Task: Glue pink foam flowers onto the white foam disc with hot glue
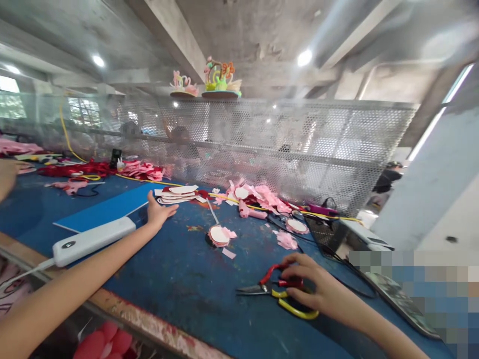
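My right hand has its fingers curled over the red and yellow handles of a pair of scissors. The blades point left, partly apart, just over the blue tabletop. My left hand holds nothing; its fingers are spread beside a stack of white oval cutouts and the end of a blue board. Between the hands lies a round white-faced piece with pink petals at its edge and a pale strip behind it.
A white power strip lies near the front edge. Pink cut pieces, a pink glue gun and cables run along a perforated metal screen. A metal box stands right. Another person's hand shows far left.
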`<state>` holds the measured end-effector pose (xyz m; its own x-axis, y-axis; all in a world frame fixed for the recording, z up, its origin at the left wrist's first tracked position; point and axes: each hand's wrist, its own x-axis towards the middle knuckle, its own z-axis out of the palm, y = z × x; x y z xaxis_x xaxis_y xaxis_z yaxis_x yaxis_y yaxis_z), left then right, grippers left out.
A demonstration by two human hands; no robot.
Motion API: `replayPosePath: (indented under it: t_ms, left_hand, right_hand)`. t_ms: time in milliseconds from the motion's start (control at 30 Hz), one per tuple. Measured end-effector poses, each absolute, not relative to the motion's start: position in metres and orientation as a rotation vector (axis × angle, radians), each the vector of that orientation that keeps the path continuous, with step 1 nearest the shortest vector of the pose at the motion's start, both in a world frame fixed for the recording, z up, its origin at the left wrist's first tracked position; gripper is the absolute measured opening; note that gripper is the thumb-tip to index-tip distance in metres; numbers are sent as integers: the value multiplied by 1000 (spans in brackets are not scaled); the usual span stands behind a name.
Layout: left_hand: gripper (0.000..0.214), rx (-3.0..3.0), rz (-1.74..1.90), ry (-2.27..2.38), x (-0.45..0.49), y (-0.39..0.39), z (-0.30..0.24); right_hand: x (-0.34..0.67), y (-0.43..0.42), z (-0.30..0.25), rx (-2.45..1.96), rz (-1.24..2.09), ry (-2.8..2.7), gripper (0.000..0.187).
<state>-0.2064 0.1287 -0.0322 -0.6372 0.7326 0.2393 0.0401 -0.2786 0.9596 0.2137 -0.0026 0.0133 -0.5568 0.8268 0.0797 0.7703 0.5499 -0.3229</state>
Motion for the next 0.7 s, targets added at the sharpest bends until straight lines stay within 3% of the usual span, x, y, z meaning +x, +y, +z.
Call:
replayPosePath:
  t_ms: [100,233,700]
  left_hand:
    - [95,778,1975,1428,-212,130,-33]
    - [28,744,1956,1391,-214,131,-29]
    - [50,765,1831,1213,-217,127,-18]
  right_hand:
    - [213,-5,15,-1219,352,-2630,27]
    - [207,-6,17,-1084,240,-2657,32]
    - [206,-13,22,-1190,390,-2656,18]
